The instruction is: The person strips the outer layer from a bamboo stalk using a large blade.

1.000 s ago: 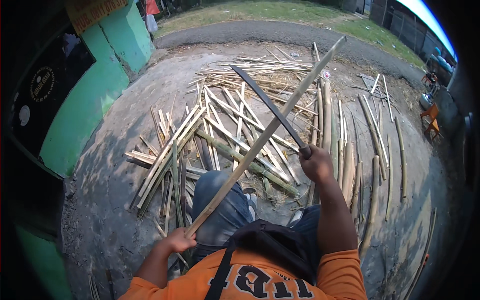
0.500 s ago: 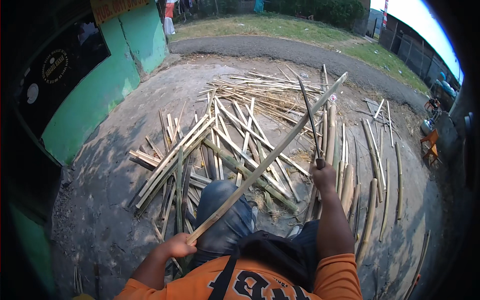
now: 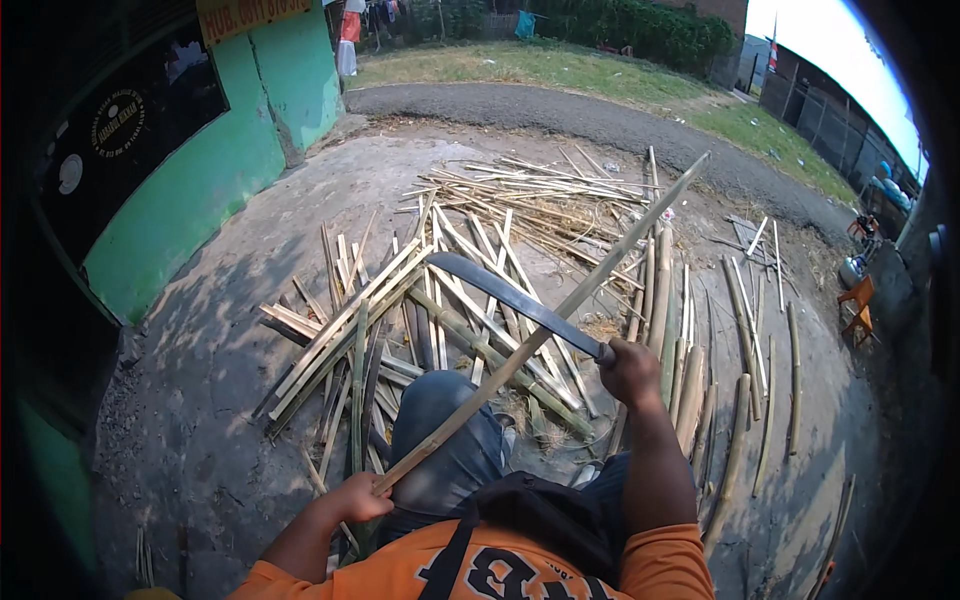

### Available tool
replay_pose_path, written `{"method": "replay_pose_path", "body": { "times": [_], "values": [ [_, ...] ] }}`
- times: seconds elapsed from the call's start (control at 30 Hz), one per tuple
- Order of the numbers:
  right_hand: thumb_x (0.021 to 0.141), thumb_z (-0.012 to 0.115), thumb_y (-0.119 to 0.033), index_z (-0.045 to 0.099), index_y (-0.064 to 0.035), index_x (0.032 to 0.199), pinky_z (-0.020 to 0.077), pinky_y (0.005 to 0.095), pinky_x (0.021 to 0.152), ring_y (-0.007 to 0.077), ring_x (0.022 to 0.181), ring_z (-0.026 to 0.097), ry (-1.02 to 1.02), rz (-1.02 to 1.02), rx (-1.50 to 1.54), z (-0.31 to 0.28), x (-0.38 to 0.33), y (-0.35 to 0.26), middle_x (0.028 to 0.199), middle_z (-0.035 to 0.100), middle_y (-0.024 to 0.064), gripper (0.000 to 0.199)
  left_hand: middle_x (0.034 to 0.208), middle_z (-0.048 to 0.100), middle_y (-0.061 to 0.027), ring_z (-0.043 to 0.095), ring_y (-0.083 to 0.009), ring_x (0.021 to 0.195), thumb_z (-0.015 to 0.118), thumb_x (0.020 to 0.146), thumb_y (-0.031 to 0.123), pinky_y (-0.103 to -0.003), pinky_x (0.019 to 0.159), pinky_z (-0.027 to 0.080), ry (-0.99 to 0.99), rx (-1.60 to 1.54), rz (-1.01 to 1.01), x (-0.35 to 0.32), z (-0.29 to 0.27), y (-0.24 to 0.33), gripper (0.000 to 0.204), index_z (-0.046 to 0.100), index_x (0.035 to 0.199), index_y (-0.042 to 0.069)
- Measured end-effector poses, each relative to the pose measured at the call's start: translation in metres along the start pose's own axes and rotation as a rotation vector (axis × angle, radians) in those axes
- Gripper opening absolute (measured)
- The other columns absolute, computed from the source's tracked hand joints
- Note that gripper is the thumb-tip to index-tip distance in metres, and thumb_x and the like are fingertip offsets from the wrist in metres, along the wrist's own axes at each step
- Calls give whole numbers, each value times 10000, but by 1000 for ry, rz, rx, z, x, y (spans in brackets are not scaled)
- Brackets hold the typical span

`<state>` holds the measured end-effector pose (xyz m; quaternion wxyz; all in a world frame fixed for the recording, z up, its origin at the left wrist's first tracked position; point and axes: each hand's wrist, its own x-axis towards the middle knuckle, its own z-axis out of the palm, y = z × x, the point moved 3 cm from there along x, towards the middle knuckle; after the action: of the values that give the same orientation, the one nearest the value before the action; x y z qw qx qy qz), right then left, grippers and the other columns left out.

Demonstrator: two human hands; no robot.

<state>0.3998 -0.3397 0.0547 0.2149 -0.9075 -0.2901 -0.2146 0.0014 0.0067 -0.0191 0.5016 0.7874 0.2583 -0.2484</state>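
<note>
Outdoor work area, daylight. Ground: rough grey concrete slab, worn surf., patchy shadow at L and R. L side: bldg. wall in chipped green paint, w/ dark rectangular panel set in it. Far side: dark grey asphalt road running across; dry green grass strip beyond. Far R: small orange plastic chair near the slab's edge.

Stock on slab: flat spread of thin tan bamboo strips nearest the road; crossed heap of pale split bamboo lengths in front of the person's blue-jeaned knee; round tan-green bamboo poles lying roughly lengthwise at R.

Workpiece: one long, pale, narrow bamboo slat, held diagonally, near end low at L, far end raised to upper R, above the heap. Tool: machete w/ broad dark steel blade, pointing up-L; blade crosses slat in view, contact n/d.

Hands: R hand closed in a fist on machete handle, forearm extended fwd. L hand low, approx. beside the knee, fingers wrapped round slat's near end.
</note>
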Motion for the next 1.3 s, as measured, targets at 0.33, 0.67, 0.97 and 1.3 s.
{"method": "replay_pose_path", "body": {
  "times": [0.33, 0.67, 0.97, 1.3],
  "values": [
    [936, 730, -280, 731, -50, 944, 553, 517, 736, 472, 819, 702, -120, 336, 324, -10, -11, 10, 835, 718, 238, 230, 700, 593, -17, 561, -153, 667, 747, 789, 212, -371, 657, 468, 19, 47, 4, 6, 1, 11, 206, 586, 755, 88],
    [925, 680, -291, 749, -121, 889, 575, 523, 773, 423, 796, 714, -181, 198, 196, 16, -1, 27, 791, 719, 195, 187, 690, 551, 7, 539, -130, 649, 728, 811, 158, -358, 611, 442, 66, 53, 48, 4, 2, 15, 202, 552, 740, 87],
    [962, 684, -303, 759, -121, 975, 573, 538, 736, 450, 815, 719, -2, 263, 317, 6, -14, 12, 847, 741, 203, 197, 670, 540, 21, 534, -131, 611, 720, 833, 147, -358, 578, 421, 56, 79, -37, 4, 2, 19, 219, 523, 746, 110],
    [956, 679, -355, 713, -121, 834, 555, 539, 714, 415, 740, 711, -32, 169, 81, 4, -6, 40, 754, 713, 170, 266, 774, 694, -167, 716, -348, 755, 709, 801, 218, -462, 692, 542, 316, 368, -38, -39, 0, 9, 250, 676, 950, 20]
  ]
}}
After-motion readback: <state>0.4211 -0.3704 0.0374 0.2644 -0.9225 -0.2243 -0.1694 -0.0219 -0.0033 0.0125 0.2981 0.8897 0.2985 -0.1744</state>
